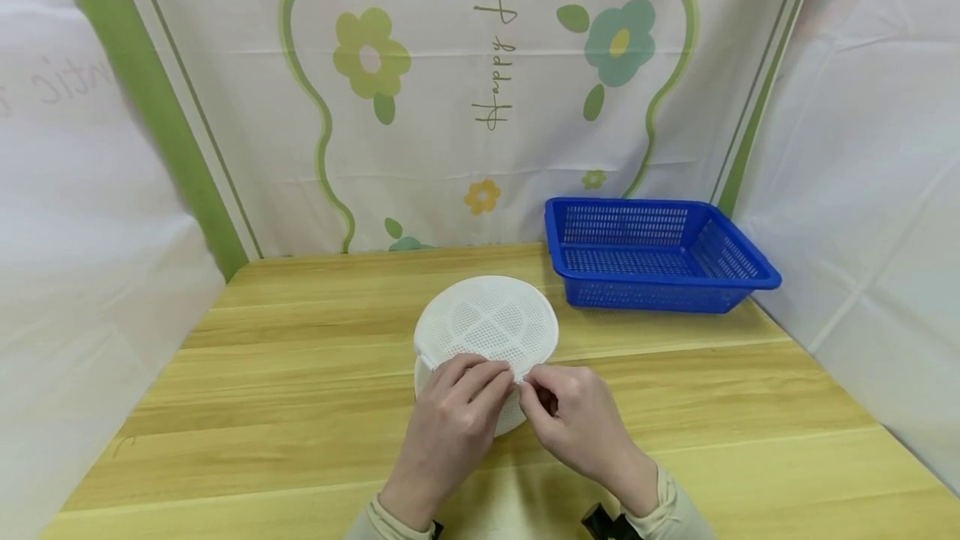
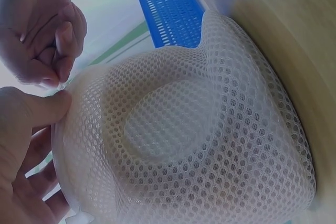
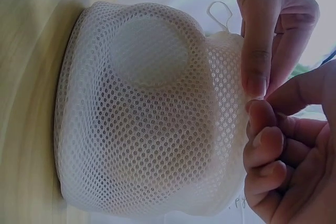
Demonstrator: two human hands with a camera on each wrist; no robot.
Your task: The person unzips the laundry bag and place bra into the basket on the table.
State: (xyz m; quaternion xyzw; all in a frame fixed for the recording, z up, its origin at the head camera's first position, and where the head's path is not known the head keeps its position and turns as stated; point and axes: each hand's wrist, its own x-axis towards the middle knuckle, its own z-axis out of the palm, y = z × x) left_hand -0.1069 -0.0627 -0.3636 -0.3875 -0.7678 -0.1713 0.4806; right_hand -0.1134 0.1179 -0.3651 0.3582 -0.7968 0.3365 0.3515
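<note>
A white mesh laundry bag (image 1: 487, 319), round and drum-shaped, stands on the table between both hands. Its flat lid with a cross-shaped seam faces up in the head view. My left hand (image 1: 457, 415) grips the near edge of the lid, thumb on one side and fingers on the other, as the left wrist view shows. Right beside it, my right hand (image 1: 577, 419) pinches the same edge between thumb and forefinger, other fingers curled in. The small bit under those fingertips is hidden. Through the mesh side (image 3: 152, 129) a round disc-like patch (image 3: 149, 51) shows.
A blue plastic basket (image 1: 660, 294) with slotted walls stands at the back right of the wooden table (image 1: 300, 407). Behind it hangs a white flower-printed curtain (image 1: 435, 148), with more white cloth on both sides. A thin loop (image 3: 219, 14) sticks out from the bag's rim.
</note>
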